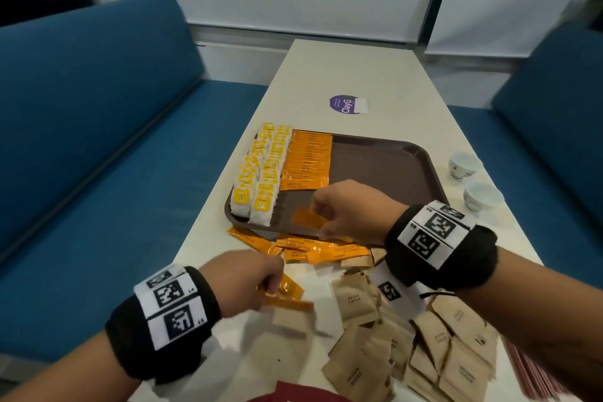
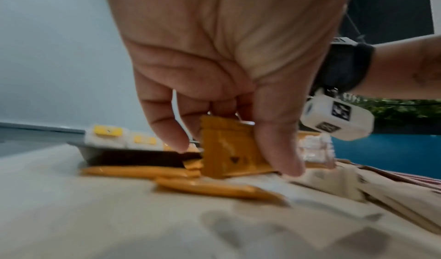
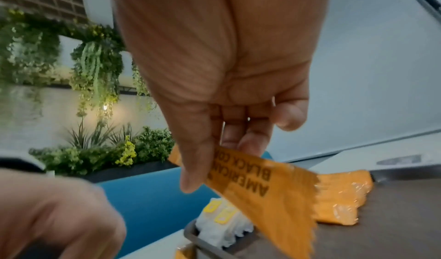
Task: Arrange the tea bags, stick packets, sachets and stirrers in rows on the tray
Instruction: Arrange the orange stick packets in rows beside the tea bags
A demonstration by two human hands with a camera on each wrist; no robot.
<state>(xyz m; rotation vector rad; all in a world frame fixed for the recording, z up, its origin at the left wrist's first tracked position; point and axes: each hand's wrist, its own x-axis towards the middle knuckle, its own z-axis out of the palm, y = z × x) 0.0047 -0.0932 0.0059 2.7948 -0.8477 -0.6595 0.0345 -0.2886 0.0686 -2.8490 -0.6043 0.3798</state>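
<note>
Head view shows the right hand [image 1: 347,210] pinching an orange coffee stick packet [image 1: 308,218] over the brown tray [image 1: 385,163], just short of the orange row [image 1: 306,160]. The left hand [image 1: 239,279] grips another stick [image 1: 287,292] nearer than the tray. Dropped askew, the slick packet could slide and nudge that row crooked.

The right hand [image 1: 350,214] is raised, its thumb and fingers [image 3: 253,140] curled in a pinching grip. The left hand [image 1: 241,277] is lower and nearer the body, fingers [image 2: 167,129] pointing down, also pinching. Both wrists wear black bands.
</note>
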